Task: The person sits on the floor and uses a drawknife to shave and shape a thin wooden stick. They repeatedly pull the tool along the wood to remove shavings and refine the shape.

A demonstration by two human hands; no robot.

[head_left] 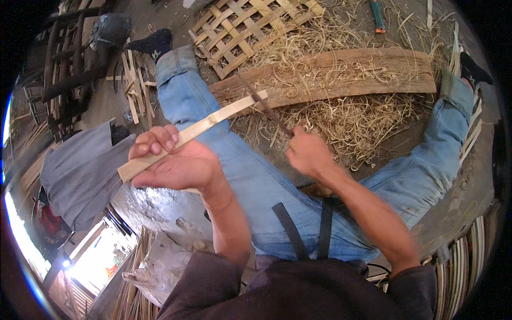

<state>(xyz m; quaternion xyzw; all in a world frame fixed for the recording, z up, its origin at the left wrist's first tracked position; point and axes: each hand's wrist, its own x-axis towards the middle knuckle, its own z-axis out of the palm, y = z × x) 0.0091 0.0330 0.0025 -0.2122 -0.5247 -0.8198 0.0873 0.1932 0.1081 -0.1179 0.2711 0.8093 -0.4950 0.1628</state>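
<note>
My left hand (189, 164) is closed around a pale bamboo strip (205, 124), palm up, with the fingers curled over its near end. The strip slants up and to the right above my left thigh, and a node shows partway along it. My right hand (310, 153) grips the handle of a knife (273, 114), most of the handle being hidden in the fist. The knife's dark, narrow blade crosses the strip close to its far end; whether it is cutting in, I cannot tell.
Between my outstretched legs lies a long wooden board (346, 74), with curly shavings (352, 136) on and around it. Beyond is a woven bamboo lattice (234, 34). A green-handled tool (377, 17) lies far right. Loose strips (137, 90) and a grey cloth (80, 173) are at left.
</note>
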